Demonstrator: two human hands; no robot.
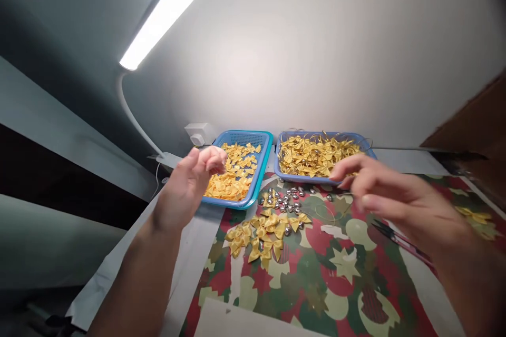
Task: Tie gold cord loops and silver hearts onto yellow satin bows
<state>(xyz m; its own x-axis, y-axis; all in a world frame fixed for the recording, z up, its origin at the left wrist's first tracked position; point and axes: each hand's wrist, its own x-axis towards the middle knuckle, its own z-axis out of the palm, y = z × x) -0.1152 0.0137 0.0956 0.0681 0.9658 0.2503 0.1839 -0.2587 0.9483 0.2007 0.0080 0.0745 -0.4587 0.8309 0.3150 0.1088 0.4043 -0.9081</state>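
My left hand (190, 181) is raised in front of the left blue tray (264, 160), its fingers curled together; what they hold, if anything, is hidden. My right hand (389, 200) hovers in front of the right blue tray (282, 175), fingers bent and partly apart, with a thin gold wire loop (324, 212) just beside the fingertips; I cannot tell if it is gripped. The left tray holds yellow ribbon bows (233, 171). The right tray holds bows with gold wire (314, 155). Loose bows (264, 231) and small silver bells (286, 197) lie on the patterned cloth (316, 274).
A lit tube lamp (169, 8) on a bent arm hangs over the bench by the white wall. A white socket box (200, 134) sits behind the left tray. Scissors (395, 239) lie under my right hand. White paper (237, 321) lies at the front edge.
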